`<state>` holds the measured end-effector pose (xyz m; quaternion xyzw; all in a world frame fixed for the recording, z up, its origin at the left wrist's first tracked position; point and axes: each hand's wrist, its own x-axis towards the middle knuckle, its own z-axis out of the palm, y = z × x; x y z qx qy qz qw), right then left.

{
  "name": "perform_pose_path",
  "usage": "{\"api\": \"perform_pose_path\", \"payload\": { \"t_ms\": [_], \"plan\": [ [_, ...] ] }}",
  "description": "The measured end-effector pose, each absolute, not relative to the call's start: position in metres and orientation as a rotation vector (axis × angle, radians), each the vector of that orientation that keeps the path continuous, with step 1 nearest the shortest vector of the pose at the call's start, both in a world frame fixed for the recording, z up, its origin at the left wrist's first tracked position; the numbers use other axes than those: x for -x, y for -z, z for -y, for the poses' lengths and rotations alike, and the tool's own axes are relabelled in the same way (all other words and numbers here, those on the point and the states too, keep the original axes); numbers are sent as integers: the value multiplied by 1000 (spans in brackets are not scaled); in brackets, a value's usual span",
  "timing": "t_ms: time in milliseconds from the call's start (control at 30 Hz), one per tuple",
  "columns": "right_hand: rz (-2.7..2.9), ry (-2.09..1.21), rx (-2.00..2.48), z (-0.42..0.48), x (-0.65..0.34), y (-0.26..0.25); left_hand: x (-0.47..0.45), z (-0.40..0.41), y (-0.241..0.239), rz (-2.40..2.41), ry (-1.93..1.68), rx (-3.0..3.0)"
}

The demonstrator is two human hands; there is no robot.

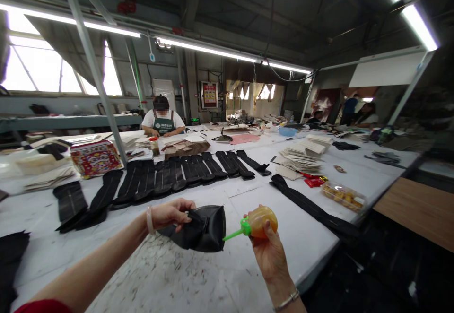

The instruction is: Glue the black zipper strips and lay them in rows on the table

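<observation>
Two hands have their fingers closed: the left hand (pixel 172 214) pinches a black piece (pixel 213 225) above the worktop (pixel 244 287); the right hand (pixel 271 251) wraps an amber squeeze bottle (pixel 263 219), its green nozzle (pixel 234 234) at that piece's edge. Beyond lie black strips (pixel 193 170) and pale stacked sheets (pixel 300 157).

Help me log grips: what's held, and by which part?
Left hand pinches the black piece near its upper edge; right hand grips the bottle by its round body.
</observation>
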<state>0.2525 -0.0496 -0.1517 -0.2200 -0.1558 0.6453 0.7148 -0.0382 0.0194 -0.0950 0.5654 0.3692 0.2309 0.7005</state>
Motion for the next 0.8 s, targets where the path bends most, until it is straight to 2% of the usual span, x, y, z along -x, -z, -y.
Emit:
{"api": "perform_pose_path", "payload": {
  "t_ms": [233, 400, 567, 800],
  "plan": [
    [234, -1498, 447, 55, -241, 157, 40, -18, 86, -879, -573, -1285],
    [198, -1604, 376, 58, -238, 150, 40, -9, 41, -996, -634, -1251],
    [139, -1487, 347, 55, -243, 126, 35, 14, 2, -1150, -703, -1165],
    [142, -1353, 330, 43, -246, 104, 23, 42, 20, -1167, -751, -1115]
  ]
}}
